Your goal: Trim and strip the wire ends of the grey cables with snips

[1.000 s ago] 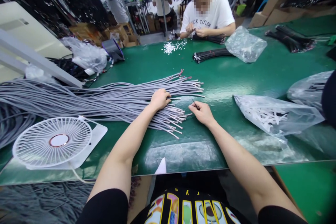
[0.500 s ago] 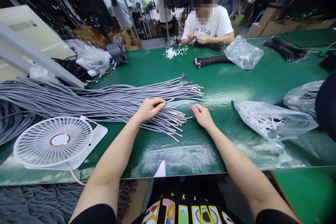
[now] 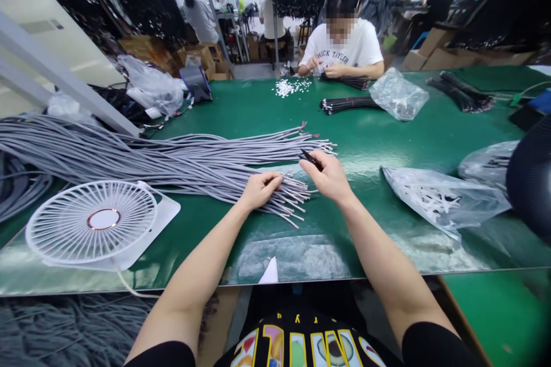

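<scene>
A thick bundle of grey cables (image 3: 206, 169) lies across the table, its stripped, pale ends fanned out toward the middle. My left hand (image 3: 262, 189) is closed over these ends, thumb against fingers, pinching a grey cable; its tip is hard to make out. Just right of the ends, my right hand (image 3: 329, 175) is wrapped round a small black pointed tool (image 3: 310, 159), whose tip points left and up. The rest of the tool is hidden in the palm, so its exact kind is unclear.
A white round fan (image 3: 103, 221) stands at the left front. Plastic bags with white pieces (image 3: 439, 198) lie at the right. Across the table (image 3: 258, 109), a co-worker (image 3: 344, 49) handles black cables near a scatter of small white bits (image 3: 290, 87).
My left hand has moved right and slightly nearer to me. My right hand has risen a little and turned, and the black tool now shows in it. The view has shifted slightly.
</scene>
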Tool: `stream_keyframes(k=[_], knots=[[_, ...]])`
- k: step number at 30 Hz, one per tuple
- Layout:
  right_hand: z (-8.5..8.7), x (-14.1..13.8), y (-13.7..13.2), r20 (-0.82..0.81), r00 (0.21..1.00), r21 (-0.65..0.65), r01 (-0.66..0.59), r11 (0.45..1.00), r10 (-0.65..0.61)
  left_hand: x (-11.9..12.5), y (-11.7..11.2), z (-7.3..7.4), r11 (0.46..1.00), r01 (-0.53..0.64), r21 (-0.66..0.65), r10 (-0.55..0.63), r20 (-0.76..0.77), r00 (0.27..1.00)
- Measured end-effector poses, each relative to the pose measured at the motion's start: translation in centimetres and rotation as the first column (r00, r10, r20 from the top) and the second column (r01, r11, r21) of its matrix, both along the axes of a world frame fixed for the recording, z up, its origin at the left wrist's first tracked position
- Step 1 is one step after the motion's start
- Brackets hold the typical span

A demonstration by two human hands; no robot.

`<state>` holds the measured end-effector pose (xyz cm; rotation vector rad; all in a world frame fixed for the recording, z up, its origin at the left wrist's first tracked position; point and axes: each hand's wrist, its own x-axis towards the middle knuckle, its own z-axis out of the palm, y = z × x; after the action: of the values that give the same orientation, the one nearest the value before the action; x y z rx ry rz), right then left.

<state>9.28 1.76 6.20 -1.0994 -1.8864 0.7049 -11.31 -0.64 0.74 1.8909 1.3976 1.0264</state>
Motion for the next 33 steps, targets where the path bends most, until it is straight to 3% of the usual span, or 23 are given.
stream_keyframes(k=[3, 10, 24, 33], knots=[[-0.5, -0.4, -0.3, 0.066, 0.997, 0.052, 0.030, 0.998, -0.033, 0.3, -0.7, -0.1, 0.995, -0.065, 0.081, 0.064, 0.005, 0.998], [-3.2, 0.8, -0.2, 0.349, 0.931, 0.123, 0.070, 0.990, -0.109, 0.3, -0.8, -0.3, 0.989, -0.053, 0.141, 0.060, -0.048, 0.997], [-3.3, 0.8, -0.3, 0.509, 0.858, 0.181, -0.024, 0.983, -0.072, 0.3, -1.1, -0.2, 0.962, -0.029, 0.273, 0.075, -0.158, 0.985], [-3.9, 0.3, -0.2, 0.461, 0.887, 0.175, -0.063, 0.983, -0.025, 0.1, -1.2, -0.2, 0.945, 0.017, 0.328, 0.061, -0.225, 0.972]])
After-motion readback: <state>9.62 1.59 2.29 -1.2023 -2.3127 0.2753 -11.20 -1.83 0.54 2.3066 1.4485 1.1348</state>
